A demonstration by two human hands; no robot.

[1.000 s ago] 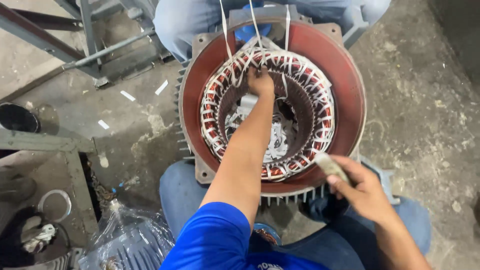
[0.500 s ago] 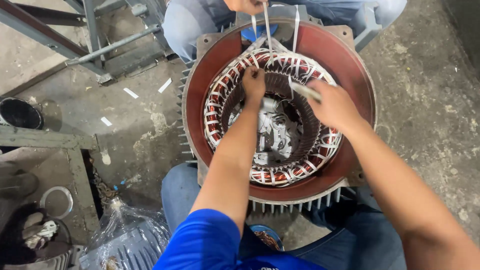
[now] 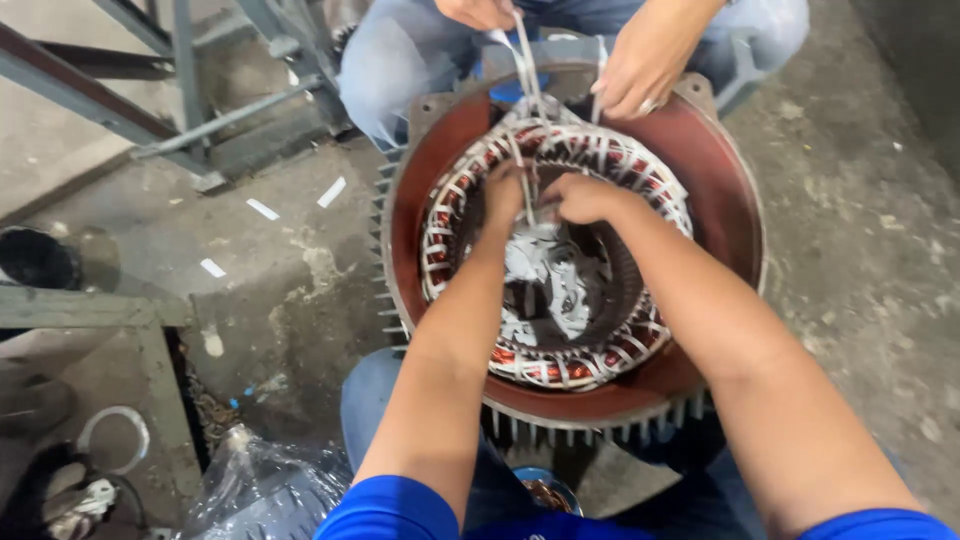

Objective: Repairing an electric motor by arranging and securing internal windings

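A big red motor housing (image 3: 720, 210) lies open-end up on the floor between my knees. Inside it runs a ring of copper windings (image 3: 450, 230) bound with white tape. My left hand (image 3: 503, 190) and my right hand (image 3: 580, 197) meet at the far inner edge of the ring, both pinched on a thin white lacing strip (image 3: 527, 195). Across from me another person's hands (image 3: 640, 60) pull white strips (image 3: 522, 50) upward from the windings.
A grey metal frame (image 3: 190, 120) stands at the upper left. A dark round container (image 3: 35, 258) sits at the left edge. A clear plastic bag (image 3: 265, 485) lies by my left knee, a white ring (image 3: 112, 438) on the concrete floor.
My right hand has moved from the housing's near right rim into the ring, next to my left hand. The other person's hands have come into view at the top.
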